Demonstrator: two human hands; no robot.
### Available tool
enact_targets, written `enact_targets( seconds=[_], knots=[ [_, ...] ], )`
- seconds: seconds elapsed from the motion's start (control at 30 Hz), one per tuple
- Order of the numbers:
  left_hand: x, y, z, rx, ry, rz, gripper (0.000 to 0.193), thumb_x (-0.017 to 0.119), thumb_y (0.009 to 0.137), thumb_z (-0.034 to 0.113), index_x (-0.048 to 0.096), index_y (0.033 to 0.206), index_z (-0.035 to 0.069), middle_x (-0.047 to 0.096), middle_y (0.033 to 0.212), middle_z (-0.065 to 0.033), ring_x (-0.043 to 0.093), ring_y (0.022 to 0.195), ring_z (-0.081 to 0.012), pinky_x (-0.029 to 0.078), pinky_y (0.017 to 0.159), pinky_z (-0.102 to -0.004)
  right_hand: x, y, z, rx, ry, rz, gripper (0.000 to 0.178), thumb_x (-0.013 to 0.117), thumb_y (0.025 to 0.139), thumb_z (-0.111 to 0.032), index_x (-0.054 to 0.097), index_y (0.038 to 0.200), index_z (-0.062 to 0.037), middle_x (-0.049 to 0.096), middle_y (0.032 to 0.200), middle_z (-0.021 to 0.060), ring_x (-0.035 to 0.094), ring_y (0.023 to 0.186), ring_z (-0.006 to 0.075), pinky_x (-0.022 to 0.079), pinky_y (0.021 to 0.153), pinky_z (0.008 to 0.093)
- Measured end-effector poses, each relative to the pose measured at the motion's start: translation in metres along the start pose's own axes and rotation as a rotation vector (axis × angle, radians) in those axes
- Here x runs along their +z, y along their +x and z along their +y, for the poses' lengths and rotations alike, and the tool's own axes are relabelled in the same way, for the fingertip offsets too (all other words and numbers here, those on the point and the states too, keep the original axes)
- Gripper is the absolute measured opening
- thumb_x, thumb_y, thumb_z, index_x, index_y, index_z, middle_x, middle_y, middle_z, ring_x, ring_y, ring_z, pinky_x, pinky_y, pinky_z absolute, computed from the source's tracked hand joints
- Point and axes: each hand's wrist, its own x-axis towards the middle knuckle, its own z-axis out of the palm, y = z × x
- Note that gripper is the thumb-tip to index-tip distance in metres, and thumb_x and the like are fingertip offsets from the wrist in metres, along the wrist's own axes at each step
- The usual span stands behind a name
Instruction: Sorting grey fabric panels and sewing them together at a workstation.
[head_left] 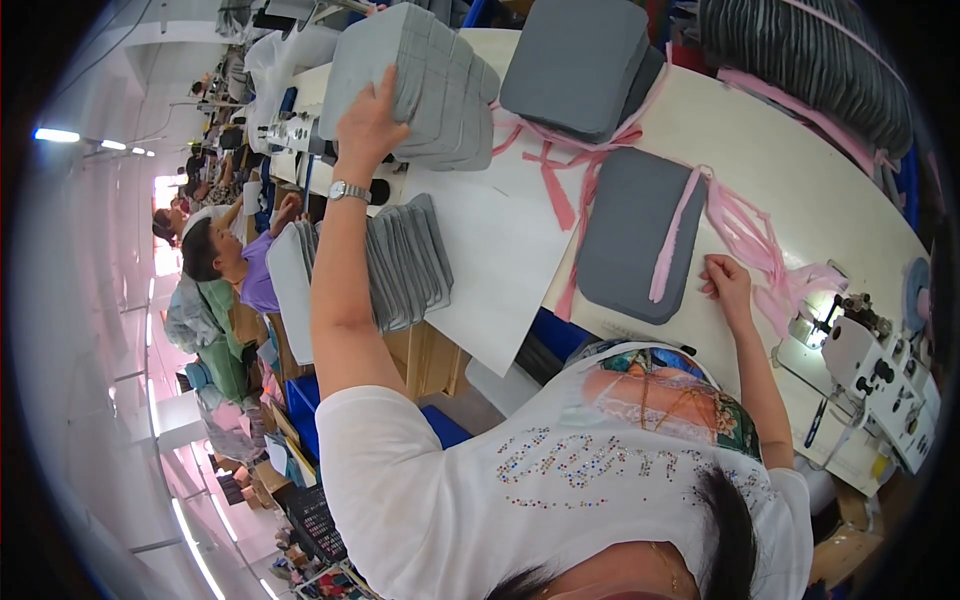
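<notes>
pale grey rounded-corner pads (pixel 440 95), stacked

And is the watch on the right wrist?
No, the silver watch is on the wrist of the left hand, the one at the light grey stack.

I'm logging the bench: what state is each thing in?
Upper light grey stack: piled, uneven
Left hand: laid open on that stack
Lower light grey stack: fanned
Pink strips: loose, tangled
Single dark grey panel: flat, partly covered by a strip
Right hand: fingers bent, beside that panel; grip unclear
Sewing machine lamp: lit
</notes>
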Motion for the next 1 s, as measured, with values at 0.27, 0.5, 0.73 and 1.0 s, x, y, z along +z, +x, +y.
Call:
enact_targets(
  seconds=[0.27,0.5,0.73,1.0],
  knots=[
    [-0.005,0.003,-0.015,-0.038,-0.085,0.061,0.081,0.063,0.062,0.019,0.032,0.136,0.022,0.058,0.103,-0.0179,0.059,0.086,-0.0348,0.049,0.072,-0.0422,-0.001,0.001,0.0,-0.02,0.007,-0.004,0.021,0.054,0.088,-0.02,0.063,0.099,-0.004,0.062,0.073,0.0025,0.054,0.053,0.0064,0.041,0.044,0.018],
    [-0.022,0.017,-0.082,-0.283,-0.42,0.222,0.073,0.065,0.061,0.028,0.044,0.13,0.014,0.06,0.105,-0.0205,0.06,0.09,-0.0341,0.047,0.077,-0.0409,-0.008,-0.006,0.0,-0.02,0.036,-0.015,0.024,0.054,0.088,-0.023,0.062,0.099,-0.003,0.063,0.075,0.0041,0.056,0.053,0.0077,0.042,0.044,0.0186],
    [-0.085,-0.023,-0.139,-0.598,-0.988,0.544,0.063,0.068,0.069,0.016,0.047,0.127,0.001,0.059,0.097,-0.0123,0.056,0.082,-0.0167,0.047,0.072,-0.0261,-0.01,-0.028,-0.037,-0.077,0.094,-0.041,0.031,0.056,0.087,-0.03,0.062,0.101,-0.0031,0.064,0.079,0.0053,0.058,0.054,0.0084,0.042,0.043,0.019],
    [-0.114,-0.145,0.067,-0.284,-0.997,0.74,0.061,0.062,0.064,0.001,0.048,0.124,-0.002,0.052,0.121,-0.0151,0.051,0.11,-0.0253,0.043,0.093,-0.0337,0.047,-0.093,-0.145,-0.442,0.138,-0.26,0.044,0.054,0.088,-0.023,0.046,0.128,-0.0066,0.059,0.109,0.0083,0.061,0.085,0.0137,0.046,0.067,0.0215]
  ],
)
